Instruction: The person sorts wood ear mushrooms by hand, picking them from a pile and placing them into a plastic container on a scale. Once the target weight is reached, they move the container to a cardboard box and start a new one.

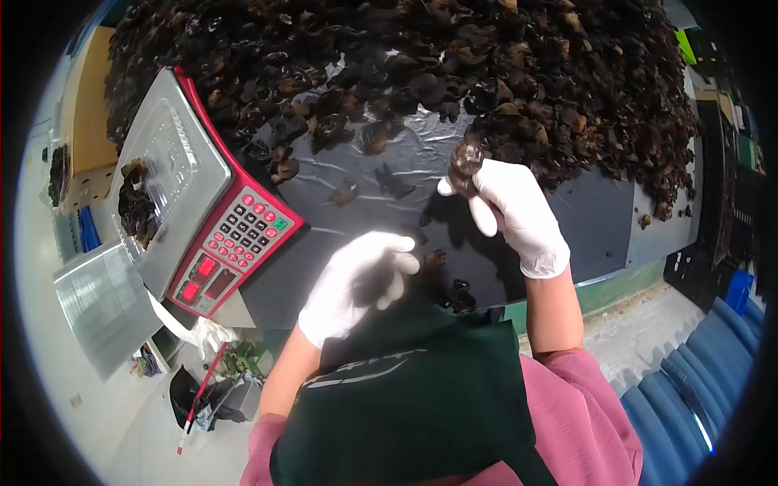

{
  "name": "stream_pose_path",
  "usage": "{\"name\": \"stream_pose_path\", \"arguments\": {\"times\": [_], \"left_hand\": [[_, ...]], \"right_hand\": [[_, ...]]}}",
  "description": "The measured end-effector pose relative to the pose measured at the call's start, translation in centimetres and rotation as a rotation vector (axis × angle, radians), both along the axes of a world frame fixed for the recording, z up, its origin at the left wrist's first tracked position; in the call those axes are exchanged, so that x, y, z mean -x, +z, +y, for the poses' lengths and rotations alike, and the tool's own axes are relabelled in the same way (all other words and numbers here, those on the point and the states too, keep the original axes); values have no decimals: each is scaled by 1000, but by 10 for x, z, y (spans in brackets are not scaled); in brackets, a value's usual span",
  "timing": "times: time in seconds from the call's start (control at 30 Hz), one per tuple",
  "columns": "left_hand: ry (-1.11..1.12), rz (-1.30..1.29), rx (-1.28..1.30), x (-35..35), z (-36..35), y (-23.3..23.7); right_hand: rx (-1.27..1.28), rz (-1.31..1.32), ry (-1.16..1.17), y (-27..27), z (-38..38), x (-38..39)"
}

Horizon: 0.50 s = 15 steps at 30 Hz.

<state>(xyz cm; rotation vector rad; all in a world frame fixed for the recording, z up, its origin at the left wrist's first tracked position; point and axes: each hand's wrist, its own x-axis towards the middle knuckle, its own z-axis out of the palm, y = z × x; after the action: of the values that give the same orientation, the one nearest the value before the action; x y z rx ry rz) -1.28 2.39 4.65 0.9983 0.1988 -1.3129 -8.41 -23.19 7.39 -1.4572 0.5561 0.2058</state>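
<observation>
Gloved right hand [510, 212] pinches a dark mushroom piece [466, 164] above the black sheet [356, 174], left hand [356, 283] sits half curled, too blurry to tell if it's holding anything.

My right hand [510, 212] is raised out front, white-gloved, fingertips pinched together at the top, forearm bare and angled up. My left hand [361, 282], gloved too, sits lower, nearer my chest, fingers curled loosely inward and blurred.
</observation>
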Motion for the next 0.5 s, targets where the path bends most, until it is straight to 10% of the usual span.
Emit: {"name": "stream_pose_path", "arguments": {"times": [0.2, 0.37, 0.5], "left_hand": [[40, 83, 1, -1, -1, 7], [40, 210, 54, -5, 20, -17], [4, 123, 68, -7, 22, -14]], "right_hand": [[411, -264, 582, 16, 39, -11], [935, -481, 60, -25, 45, -53], [1304, -536, 247, -53, 44, -80]]}}
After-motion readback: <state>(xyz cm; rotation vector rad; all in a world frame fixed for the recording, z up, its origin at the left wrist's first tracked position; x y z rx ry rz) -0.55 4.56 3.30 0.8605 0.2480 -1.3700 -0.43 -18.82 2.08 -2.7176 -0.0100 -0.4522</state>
